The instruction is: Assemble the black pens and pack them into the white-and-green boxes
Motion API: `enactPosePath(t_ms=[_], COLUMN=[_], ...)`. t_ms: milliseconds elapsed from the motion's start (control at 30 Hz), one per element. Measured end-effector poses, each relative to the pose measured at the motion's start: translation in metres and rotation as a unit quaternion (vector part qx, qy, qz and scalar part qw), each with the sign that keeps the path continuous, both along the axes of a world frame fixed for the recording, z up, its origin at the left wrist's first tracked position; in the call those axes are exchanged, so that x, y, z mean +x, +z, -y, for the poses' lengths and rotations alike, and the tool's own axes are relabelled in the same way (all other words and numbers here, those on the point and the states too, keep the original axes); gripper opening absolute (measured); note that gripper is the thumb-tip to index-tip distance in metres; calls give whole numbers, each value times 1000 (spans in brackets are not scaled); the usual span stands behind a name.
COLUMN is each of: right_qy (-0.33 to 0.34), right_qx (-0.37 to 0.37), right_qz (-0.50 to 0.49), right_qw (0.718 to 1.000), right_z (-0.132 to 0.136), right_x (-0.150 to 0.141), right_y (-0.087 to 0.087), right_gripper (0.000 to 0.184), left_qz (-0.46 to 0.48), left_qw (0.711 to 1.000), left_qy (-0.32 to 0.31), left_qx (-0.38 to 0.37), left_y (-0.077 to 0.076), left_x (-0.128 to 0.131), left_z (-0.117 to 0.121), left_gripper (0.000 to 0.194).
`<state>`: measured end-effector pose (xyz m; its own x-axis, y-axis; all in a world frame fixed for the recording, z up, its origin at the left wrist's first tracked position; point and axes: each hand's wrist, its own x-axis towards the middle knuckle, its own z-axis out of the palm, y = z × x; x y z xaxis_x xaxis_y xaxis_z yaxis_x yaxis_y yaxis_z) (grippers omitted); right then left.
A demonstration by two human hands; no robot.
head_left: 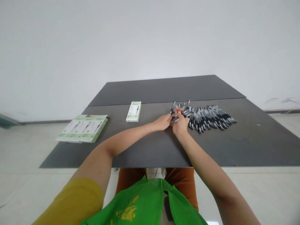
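Note:
Many black-and-clear pens (211, 117) lie in a row on the dark grey table (150, 147), to the right of centre. My right hand (181, 122) is closed around a small bunch of pens (181, 113) at the row's left end. My left hand (163, 122) reaches in from the left, its fingertips pinching the near ends of that same bunch. A small white-and-green pen box (133, 111) lies flat to the left of my hands.
A stack of larger white-and-green boxes (82, 128) sits at the table's left edge, partly overhanging it. A green bag (145, 206) rests in my lap below the near edge. A white wall rises behind the table.

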<state>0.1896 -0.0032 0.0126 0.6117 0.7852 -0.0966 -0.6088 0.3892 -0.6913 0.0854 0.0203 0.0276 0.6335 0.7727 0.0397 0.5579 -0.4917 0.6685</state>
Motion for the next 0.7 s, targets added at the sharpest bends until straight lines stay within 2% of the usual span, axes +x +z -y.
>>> enactPosePath(t_ms=[67,133,233,333,433,533,633,700], right_qy=[0,8,-1,-34,-28,10,53,68], right_qx=[8,17,37,68,81,90,74,49], right_qz=[30,72,148,192,209,199,183,210], right_qw=[1000,997,988,978,974,976,979,974], right_z=[3,7,15,24,33,40,43,44], right_x=[-6,-12,-17,-21,-25,-32,-39,-42], right_y=[-1,0,6,16,25,27,25,22], right_gripper=[12,15,19,18,20,24,32,36], left_qz=[18,81,198,268,222,122,103,119], left_qw=[1000,994,964,940,965,988,989,986], left_qy=[1,18,38,5,-71,-94,-99,-114], left_qx=[-26,-72,-170,-211,-122,3,29,28], left_y=[-2,-8,-19,-25,-27,-27,-27,-26], left_x=[6,10,7,-8,-29,-44,-46,-44], left_z=[12,19,23,26,31,37,41,42], left_gripper=[24,23,26,33,36,28,26,31])
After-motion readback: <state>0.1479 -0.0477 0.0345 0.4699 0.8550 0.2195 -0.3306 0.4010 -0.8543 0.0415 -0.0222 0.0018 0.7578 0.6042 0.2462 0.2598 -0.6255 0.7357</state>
